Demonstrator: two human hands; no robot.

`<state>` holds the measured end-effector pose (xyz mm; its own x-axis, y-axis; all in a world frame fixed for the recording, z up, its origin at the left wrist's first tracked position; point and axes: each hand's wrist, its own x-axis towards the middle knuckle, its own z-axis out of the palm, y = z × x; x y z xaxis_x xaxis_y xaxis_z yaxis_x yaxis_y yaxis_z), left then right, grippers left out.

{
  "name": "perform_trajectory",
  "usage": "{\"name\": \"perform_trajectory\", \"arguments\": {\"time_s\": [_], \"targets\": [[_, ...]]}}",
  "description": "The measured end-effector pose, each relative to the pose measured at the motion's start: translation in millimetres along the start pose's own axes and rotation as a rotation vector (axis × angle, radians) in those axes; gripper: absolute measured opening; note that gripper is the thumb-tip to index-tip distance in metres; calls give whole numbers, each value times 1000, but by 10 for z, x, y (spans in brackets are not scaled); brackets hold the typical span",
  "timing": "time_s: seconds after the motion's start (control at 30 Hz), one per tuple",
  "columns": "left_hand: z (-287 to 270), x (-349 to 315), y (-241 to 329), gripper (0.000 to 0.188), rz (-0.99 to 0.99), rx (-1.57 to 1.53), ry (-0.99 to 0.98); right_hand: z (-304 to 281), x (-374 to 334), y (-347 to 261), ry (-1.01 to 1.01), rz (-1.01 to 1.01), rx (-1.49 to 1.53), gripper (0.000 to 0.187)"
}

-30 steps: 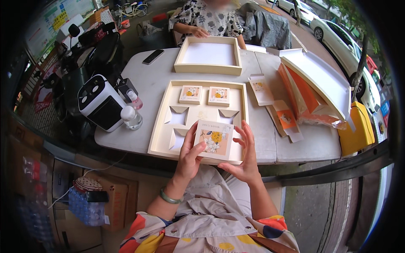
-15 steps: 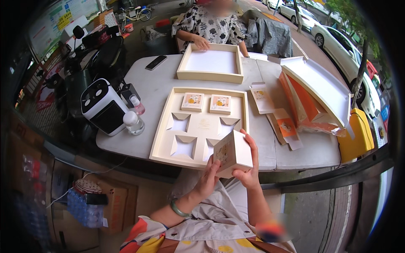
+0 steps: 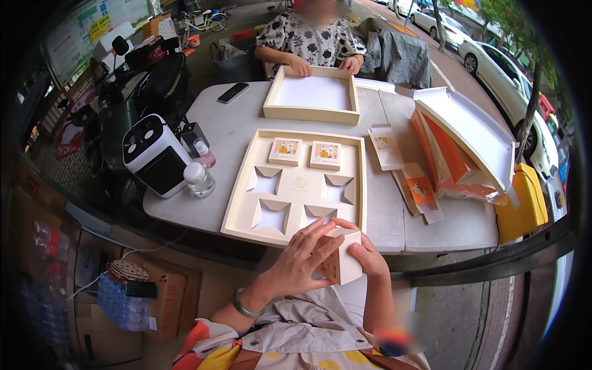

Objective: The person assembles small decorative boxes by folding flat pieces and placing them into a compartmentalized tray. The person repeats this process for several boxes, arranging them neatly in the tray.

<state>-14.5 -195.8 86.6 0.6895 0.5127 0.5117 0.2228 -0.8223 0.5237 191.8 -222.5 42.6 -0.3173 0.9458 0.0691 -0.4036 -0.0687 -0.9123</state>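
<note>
Between my two hands is a small cream cardboard box (image 3: 349, 266), held above the table's near edge and tilted, its printed side mostly covered. My left hand (image 3: 302, 256) spreads its fingers over the box's left and far sides, while my right hand (image 3: 370, 253) grips it from the right with the thumb on top. Just beyond lies a large cream gift box (image 3: 233, 196) with an insert of square recesses. Two small boxes with a floral print, one at the left (image 3: 285, 152) and one at the right (image 3: 325, 155), fill its far recesses; several others hold nothing.
Across the folding table (image 3: 185, 213), a co-worker's hands rest on a shallow cream tray (image 3: 311, 113). Flattened small cartons (image 3: 419, 191) and an orange bag under a white lid (image 3: 468, 142) lie right. A black-and-white appliance (image 3: 159, 157), clear bottles (image 3: 198, 180) and a phone (image 3: 233, 92) stand left.
The small box has come lower and nearer to me. My left hand has moved up from its lower edge to wrap its left side. The co-worker's second hand has come onto the tray's far rim.
</note>
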Motion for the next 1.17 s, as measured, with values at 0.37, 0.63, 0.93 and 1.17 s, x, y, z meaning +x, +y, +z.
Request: {"name": "perform_trajectory", "arguments": {"time_s": [0.37,0.63,0.93,1.17], "targets": [[-21,30,87,91,-16,-9,-36,19,-21,-25,-33,-7,60,57],[-16,-9,-43,95,-78,-68,63,-96,25,67,110,-79,43,57],[-574,250,-1457,92,-513,349,533,-600,101,611,781,-419,-572,45],[-582,430,-1577,88,-861,524,182,-697,69,723,670,-419,-913,51]]}}
